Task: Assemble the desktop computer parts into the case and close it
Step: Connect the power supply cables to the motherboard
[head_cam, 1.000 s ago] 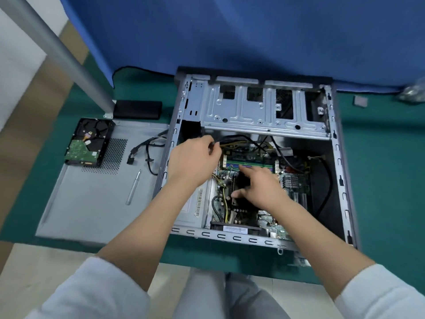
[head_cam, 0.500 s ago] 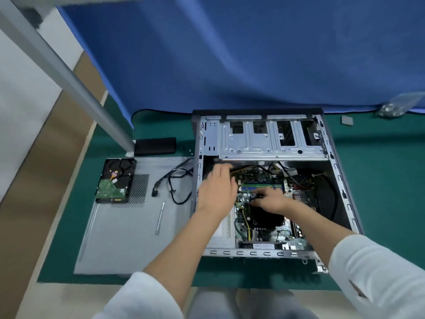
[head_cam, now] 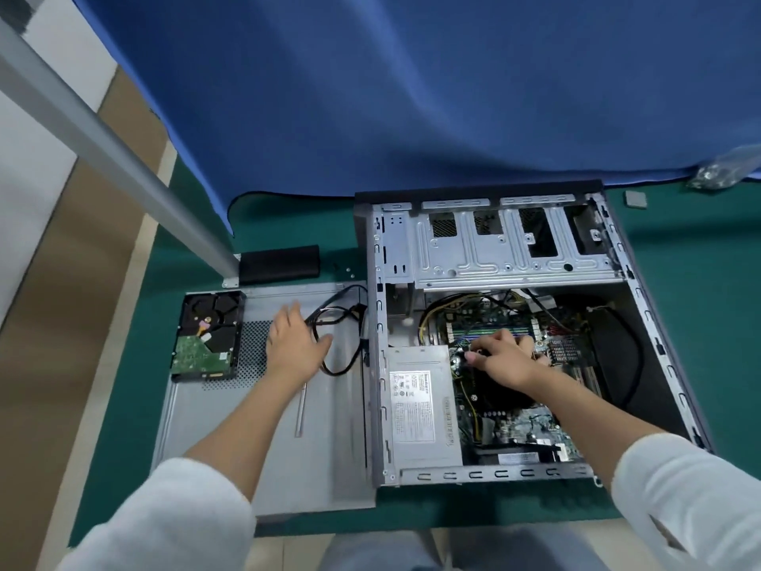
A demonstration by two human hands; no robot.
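Head view, the only one here. The left hand (head_cam: pixel 294 348) has come out of the computer case (head_cam: pixel 654 323), where it was working among the wires a second ago, and now reaches over the loose side panel (head_cam: pixel 263 438) at about nine o'clock from the case. Its fingers are spread and fairly straight, the grip released, hovering at or just touching the coiled black cable (head_cam: pixel 341 323) that lies on the panel; whether it actually touches, I cannot tell. The hard drive (head_cam: pixel 208 335) lies circuit board up on the panel's perforated patch, just beyond the hand toward nine o'clock, untouched.

The right hand (head_cam: pixel 500 360) remains inside the case, fingers curled down over the black cooler and the motherboard (head_cam: pixel 523 422). It may be pressing or steadying something there (its fingertips are hidden), so its grip cannot be told. The power supply (head_cam: pixel 420 405) sits in the case at the hand's nine o'clock, and the drive cage (head_cam: pixel 494 245) at twelve o'clock stands empty.

My reading: the board wiring is finished for now, and the cable or the drive is next. Both must be fitted before the side panel can close the case, so the task looks roughly midway. A black box (head_cam: pixel 280 263) rests on the green tabletop (head_cam: pixel 700 282) at the panel's twelve o'clock.
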